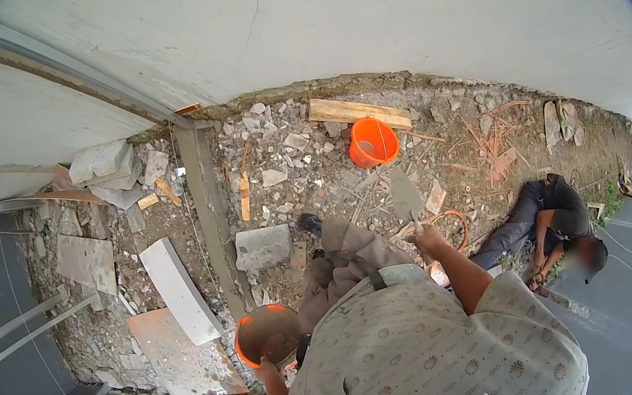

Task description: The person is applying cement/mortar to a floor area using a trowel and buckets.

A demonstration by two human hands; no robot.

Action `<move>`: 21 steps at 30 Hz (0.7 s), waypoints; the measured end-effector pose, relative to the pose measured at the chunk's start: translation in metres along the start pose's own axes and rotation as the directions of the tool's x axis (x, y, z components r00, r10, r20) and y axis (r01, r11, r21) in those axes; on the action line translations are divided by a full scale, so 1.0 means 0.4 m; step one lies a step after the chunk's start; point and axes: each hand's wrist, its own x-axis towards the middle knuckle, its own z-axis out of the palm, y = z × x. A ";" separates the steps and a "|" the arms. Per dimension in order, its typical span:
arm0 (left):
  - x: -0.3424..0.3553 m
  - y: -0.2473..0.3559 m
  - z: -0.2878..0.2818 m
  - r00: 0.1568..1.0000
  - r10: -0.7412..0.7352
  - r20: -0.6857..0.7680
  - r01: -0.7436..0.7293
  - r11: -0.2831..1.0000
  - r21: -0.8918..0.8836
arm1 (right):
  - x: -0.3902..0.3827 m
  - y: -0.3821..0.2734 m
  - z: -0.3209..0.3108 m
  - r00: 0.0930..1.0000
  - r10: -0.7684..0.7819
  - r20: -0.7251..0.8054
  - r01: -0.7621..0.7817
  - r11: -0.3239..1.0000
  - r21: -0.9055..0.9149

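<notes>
My left hand (269, 370) grips the rim of an orange bucket (243, 346), which hangs tilted at my left side with its grey-brown inside showing. In my right hand (428, 241) is the handle of a trowel (406, 195). The trowel's flat, pointed blade is coated in grey and points away from me, over the rubble. Beyond the blade stands a second orange bucket (363, 154) beside a wooden plank (324, 112). A grey block (263, 247) lies near my feet.
Broken stone and brick cover the ground. A concrete strip (208, 205) crosses it on the left, with a long white slab (180, 291) beyond. A pale wall (387, 15) runs along the far side. A co-worker (556, 219) crouches at the right, hands low.
</notes>
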 end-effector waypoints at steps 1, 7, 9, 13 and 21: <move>0.026 0.044 0.029 0.994 0.056 -0.089 -0.059 0.998 -0.026 | 0.016 -0.024 0.006 0.996 0.084 -0.025 -0.077 0.977 0.200; -0.039 0.088 0.052 0.973 0.199 -0.120 -0.212 0.971 -0.114 | 0.107 0.009 -0.100 0.993 0.111 -0.043 -0.084 0.908 0.410; -0.104 0.150 0.105 0.962 0.261 -0.078 -0.271 0.946 -0.178 | 0.268 0.083 -0.135 0.989 0.005 -0.145 0.014 0.992 0.127; -0.180 0.189 0.113 0.938 0.341 -0.062 -0.346 0.915 -0.209 | 0.472 -0.035 -0.150 0.967 -0.255 0.024 0.255 0.967 -0.021; -0.381 0.236 0.291 0.974 0.219 -0.064 -0.225 0.876 -0.426 | 0.855 -0.232 -0.108 0.888 -0.460 0.006 0.414 0.792 -0.450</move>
